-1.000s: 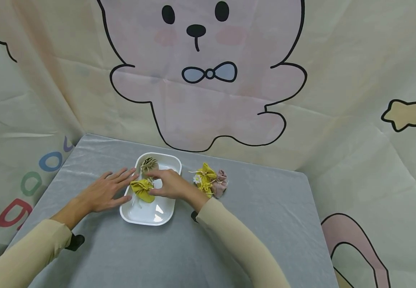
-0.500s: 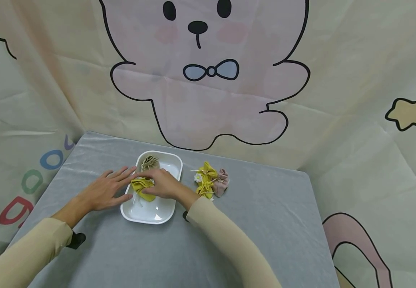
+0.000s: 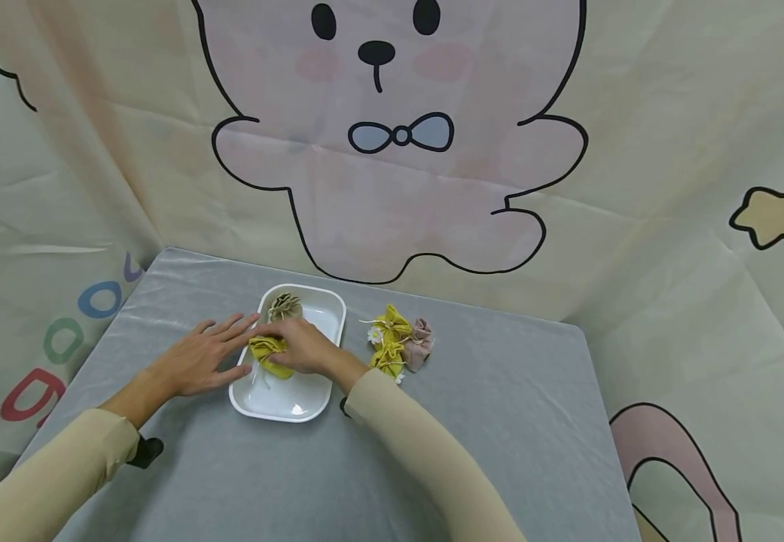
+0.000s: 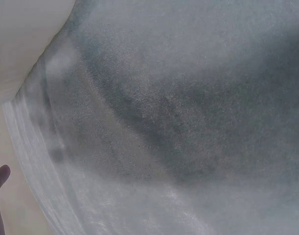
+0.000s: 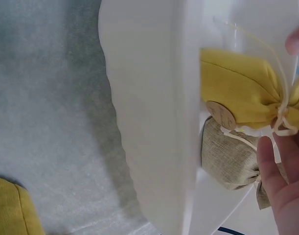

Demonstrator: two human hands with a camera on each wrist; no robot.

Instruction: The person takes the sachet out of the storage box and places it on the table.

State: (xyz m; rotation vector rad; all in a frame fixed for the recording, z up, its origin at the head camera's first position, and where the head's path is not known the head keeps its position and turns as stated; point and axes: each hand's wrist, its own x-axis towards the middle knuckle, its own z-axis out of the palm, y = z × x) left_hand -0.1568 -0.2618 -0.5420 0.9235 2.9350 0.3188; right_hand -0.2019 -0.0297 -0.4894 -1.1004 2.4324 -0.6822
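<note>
My right hand (image 3: 302, 346) grips a yellow drawstring pouch (image 3: 271, 355) in the left part of a white tray (image 3: 283, 410), its fingers over the pouch top. In the right wrist view that yellow pouch (image 5: 237, 88) shows a tied cord and a round brown tag, with fingertips (image 5: 266, 152) at its neck. Behind it in the tray lies an olive-brown linen pouch (image 3: 285, 306), partly covered by the right hand in the head view. My left hand (image 3: 198, 361) rests at the tray's left rim, fingers straight and spread; only one digit (image 4: 1, 177) enters the left wrist view.
To the right of the tray, two yellow pouches (image 3: 388, 357) and a dusty pink pouch (image 3: 419, 346) lie bunched together with small white flowers. Grey cloth (image 3: 486, 421) covers the table. A printed fabric backdrop (image 3: 392, 188) rises behind and beside it.
My right hand has moved slightly left over the yellow pouch, its fingers now covering more of it. The left hand and the tray have stayed in place. The head view has shifted a little.
</note>
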